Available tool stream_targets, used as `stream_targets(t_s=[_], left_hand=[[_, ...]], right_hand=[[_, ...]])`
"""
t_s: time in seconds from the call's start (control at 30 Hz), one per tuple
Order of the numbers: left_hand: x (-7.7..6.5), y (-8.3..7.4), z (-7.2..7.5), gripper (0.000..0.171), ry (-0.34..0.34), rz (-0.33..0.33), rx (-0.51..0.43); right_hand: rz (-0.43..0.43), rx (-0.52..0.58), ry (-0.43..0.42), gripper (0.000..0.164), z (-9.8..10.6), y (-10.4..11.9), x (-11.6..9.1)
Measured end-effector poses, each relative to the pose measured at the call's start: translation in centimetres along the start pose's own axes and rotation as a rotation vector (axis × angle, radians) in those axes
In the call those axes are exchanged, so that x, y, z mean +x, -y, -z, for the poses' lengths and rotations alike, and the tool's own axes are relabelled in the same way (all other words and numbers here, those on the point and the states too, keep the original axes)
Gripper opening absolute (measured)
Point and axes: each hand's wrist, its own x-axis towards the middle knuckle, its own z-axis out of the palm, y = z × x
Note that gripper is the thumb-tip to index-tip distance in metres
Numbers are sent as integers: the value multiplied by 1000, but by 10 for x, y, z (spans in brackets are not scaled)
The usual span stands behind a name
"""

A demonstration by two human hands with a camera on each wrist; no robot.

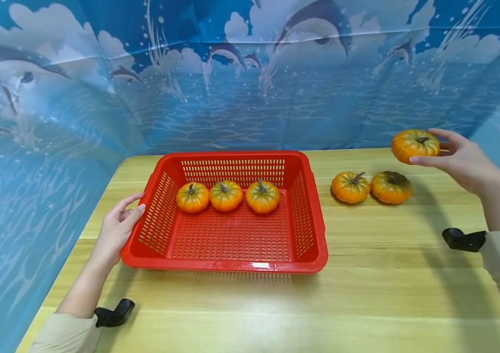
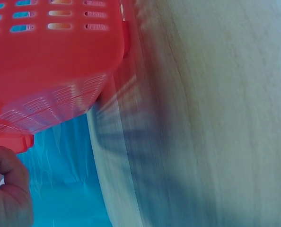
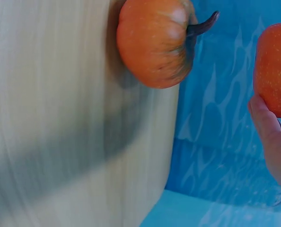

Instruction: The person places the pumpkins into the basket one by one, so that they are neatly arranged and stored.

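Note:
My right hand [image 1: 463, 159] grips a small orange pumpkin [image 1: 414, 145] between thumb and fingers, raised above the table at the far right. In the right wrist view that held pumpkin [image 3: 275, 71] shows at the right edge. Below it, two more pumpkins [image 1: 350, 187] sit side by side on the wood, one with a dark top [image 1: 391, 187]. At the left, my left hand [image 1: 117, 228] holds the rim of a red plastic basket [image 1: 223, 265], thumb on the rim's edge. Inside, three pumpkins [image 1: 262, 197] stand in a row toward the back wall.
The light wooden table [image 1: 364, 304] ends at a blue curtain [image 1: 241, 108] printed with dolphins, which hangs behind and along both sides. Black wrist mounts [image 1: 463, 240] jut out from both sleeves over the table. The basket's slotted walls slope outward.

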Motion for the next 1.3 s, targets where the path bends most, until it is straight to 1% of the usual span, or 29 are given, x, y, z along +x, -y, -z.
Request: stream_targets(t_s=[0.07, 0.17, 0.33, 0.47, 0.7, 0.8, 0.93, 1.07, 1.3], left_hand=[[-1, 0, 0, 58, 2, 4, -4], [0, -1, 1, 58, 9, 1, 4], [2, -3, 1, 57, 5, -16, 6], [3, -4, 1, 57, 15, -20, 5], [0, -2, 1, 56, 8, -28, 1], [0, -2, 1, 56, 5, -23, -4], [-1, -2, 0, 56, 6, -25, 10], [-1, -2, 0, 56, 3, -22, 3], [-2, -2, 0, 57, 6, -18, -1]], right_hand=[[0, 3, 29, 87, 1, 6, -1], [6, 17, 49, 86, 0, 13, 0], [38, 46, 70, 84, -3, 25, 4], [68, 63, 106, 82, -7, 36, 6], [117, 14, 177, 81, -17, 62, 10], [131, 34, 205, 80, -23, 73, 11], [159, 87, 250, 79, -32, 89, 11], [190, 129, 291, 78, -42, 106, 12], [241, 137, 344, 78, -60, 131, 9]])
